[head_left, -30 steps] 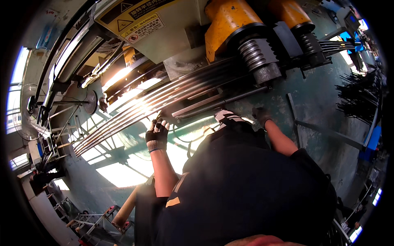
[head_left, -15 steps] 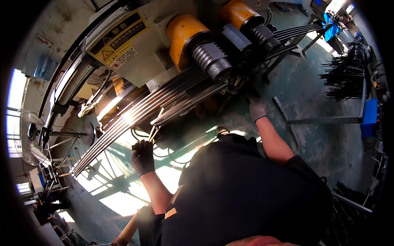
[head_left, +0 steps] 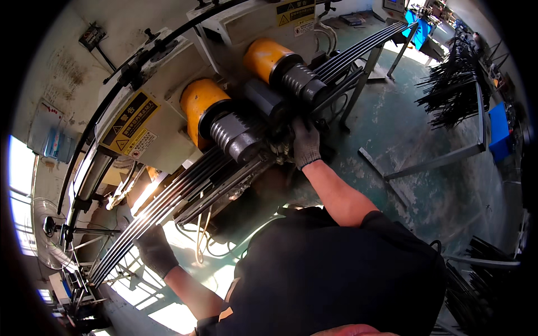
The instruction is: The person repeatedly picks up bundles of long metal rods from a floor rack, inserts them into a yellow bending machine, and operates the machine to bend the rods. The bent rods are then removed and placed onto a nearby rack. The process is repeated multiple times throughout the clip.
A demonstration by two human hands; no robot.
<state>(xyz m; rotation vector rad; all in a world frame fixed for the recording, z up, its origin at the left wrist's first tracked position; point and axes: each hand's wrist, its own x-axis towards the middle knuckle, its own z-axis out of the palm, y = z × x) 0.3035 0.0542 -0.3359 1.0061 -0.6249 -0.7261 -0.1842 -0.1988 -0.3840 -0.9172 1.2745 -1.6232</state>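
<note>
My left hand (head_left: 155, 253), in a dark knit glove, is at the lower left part of a row of long metal tubes (head_left: 179, 193). Its fingers curl at the tubes' near edge. My right hand (head_left: 306, 144), in a grey glove, reaches into the machine beside the dark block (head_left: 265, 101) between the two clamp heads. Its fingertips are lost in the dark there, so their grip is hidden. A ridged black cylinder (head_left: 237, 136) with an orange housing (head_left: 205, 106) stands over the tubes, and a second orange housing (head_left: 270, 57) sits farther right.
A pale looped cord (head_left: 200, 238) hangs below the tubes. Steel legs (head_left: 364, 84) hold the tubes' far right end. Bundles of black rods (head_left: 453, 92) lie at the right, by a floor frame (head_left: 434, 162) with a blue panel (head_left: 497, 131). A fan (head_left: 49, 227) stands far left.
My left hand has moved left and down, onto the tubes. My right hand has moved up and left, to the machine's middle. The view has shifted, showing the machine farther left.
</note>
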